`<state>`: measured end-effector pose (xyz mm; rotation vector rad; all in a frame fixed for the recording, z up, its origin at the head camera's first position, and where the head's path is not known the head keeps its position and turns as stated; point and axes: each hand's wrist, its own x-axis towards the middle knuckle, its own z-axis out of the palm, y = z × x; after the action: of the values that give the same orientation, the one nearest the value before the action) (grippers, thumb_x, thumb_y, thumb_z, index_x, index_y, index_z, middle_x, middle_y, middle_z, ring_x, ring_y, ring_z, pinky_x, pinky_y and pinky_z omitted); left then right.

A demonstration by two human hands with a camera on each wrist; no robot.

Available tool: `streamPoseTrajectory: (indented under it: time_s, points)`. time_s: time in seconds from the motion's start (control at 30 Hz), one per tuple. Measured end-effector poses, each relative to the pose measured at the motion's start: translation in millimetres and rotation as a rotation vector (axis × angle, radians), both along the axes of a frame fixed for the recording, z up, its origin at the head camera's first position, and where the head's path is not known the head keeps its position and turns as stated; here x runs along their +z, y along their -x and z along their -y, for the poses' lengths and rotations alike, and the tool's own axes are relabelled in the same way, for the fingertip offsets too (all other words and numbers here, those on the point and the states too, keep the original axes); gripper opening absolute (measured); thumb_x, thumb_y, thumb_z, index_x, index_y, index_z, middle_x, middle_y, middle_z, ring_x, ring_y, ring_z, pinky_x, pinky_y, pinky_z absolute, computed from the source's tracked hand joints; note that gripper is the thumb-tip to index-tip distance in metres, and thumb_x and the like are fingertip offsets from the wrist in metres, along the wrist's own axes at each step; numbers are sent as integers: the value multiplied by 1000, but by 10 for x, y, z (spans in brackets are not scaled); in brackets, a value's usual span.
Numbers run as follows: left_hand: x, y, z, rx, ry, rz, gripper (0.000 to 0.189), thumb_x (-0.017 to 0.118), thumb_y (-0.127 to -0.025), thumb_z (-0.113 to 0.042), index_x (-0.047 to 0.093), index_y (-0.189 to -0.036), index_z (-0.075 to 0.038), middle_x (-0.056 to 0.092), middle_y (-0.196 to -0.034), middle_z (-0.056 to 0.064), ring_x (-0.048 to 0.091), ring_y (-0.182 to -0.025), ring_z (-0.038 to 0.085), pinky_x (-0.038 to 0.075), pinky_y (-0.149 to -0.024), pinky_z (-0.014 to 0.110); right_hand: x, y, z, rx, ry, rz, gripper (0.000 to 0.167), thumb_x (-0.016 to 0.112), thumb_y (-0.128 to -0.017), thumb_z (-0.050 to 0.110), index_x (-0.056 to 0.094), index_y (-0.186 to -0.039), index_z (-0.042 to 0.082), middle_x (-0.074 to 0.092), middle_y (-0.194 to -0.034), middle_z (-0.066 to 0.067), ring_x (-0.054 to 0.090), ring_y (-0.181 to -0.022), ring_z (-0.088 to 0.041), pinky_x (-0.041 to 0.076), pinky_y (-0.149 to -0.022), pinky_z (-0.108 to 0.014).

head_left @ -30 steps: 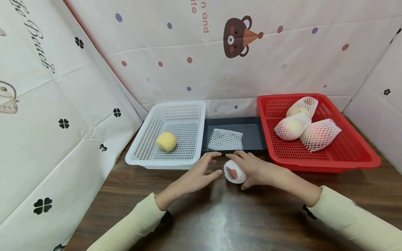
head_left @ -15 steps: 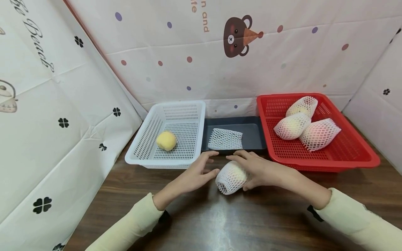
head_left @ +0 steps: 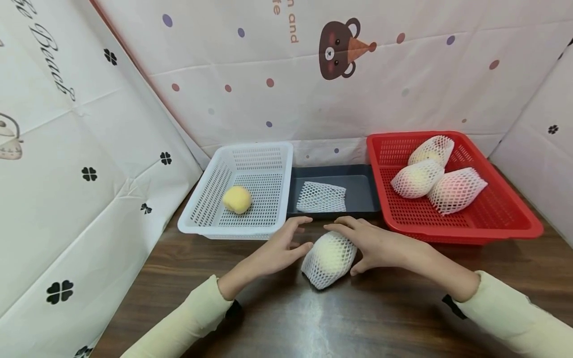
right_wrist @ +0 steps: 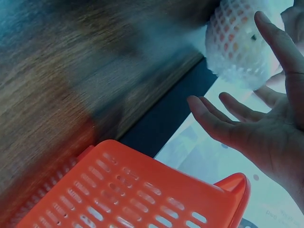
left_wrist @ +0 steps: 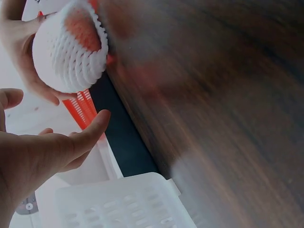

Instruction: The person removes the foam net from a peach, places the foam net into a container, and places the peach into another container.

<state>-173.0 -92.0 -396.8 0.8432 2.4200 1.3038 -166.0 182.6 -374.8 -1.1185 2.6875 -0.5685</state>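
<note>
The netted fruit [head_left: 330, 259] lies tilted on the worktop [head_left: 277, 318] in front of the near edge of the dark tray [head_left: 362, 191], between your two hands. Your right hand [head_left: 373, 246] arches over its far right side with loosely bent, spread fingers; contact is hard to judge, but you appear not to be grasping it. Your left hand [head_left: 279, 251] is relaxed and holds nothing, its thumb tip just beside the net.

Judging by the layout, wrapping this piece looks done, and moving it off the worktop looks left. Three wrapped fruits [head_left: 417, 179] sit in the red basket [head_left: 465, 232], toward its far left. One bare yellow fruit [head_left: 238, 200] in the white basket [head_left: 233, 231] and one flat foam sleeve [head_left: 321, 198] at the tray's near left corner seem to remain.
</note>
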Motion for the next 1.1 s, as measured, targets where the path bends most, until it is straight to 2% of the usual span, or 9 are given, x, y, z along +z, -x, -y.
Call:
streamPoseTrajectory:
  time_s: [0.27,0.53,0.83,1.1]
  points:
    - [-21,4,-7,-5,12,5,60,61,-103,-24,33,-155,-11,34,-157,4,41,-141,35,51,-104,46,10,-45,-77,-22,0,7,100,95,-70,27,41,-153,13,44,-147,-16,48,-128,-39,51,-98,-56]
    - [-33,-4,-14,-4,24,6,58,61,-103,-25,34,-154,-17,34,-156,3,41,-141,33,51,-103,40,52,-112,-143,-46,2,29,95,93,-74,27,42,-154,14,45,-147,-14,48,-129,-37,51,-99,-54]
    - [-53,-3,7,-10,16,1,59,61,-103,-24,34,-154,-13,34,-156,4,41,-141,35,51,-104,42,80,-204,-251,-85,-5,37,92,90,-77,30,42,-154,19,46,-147,-13,49,-130,-34,51,-101,-54]
    - [-57,-5,17,-13,18,-4,57,62,-102,-22,35,-153,-12,35,-155,6,42,-140,36,51,-103,44,103,-275,-352,-114,2,42,91,90,-77,32,42,-154,22,45,-147,-13,52,-127,-32,53,-97,-51]
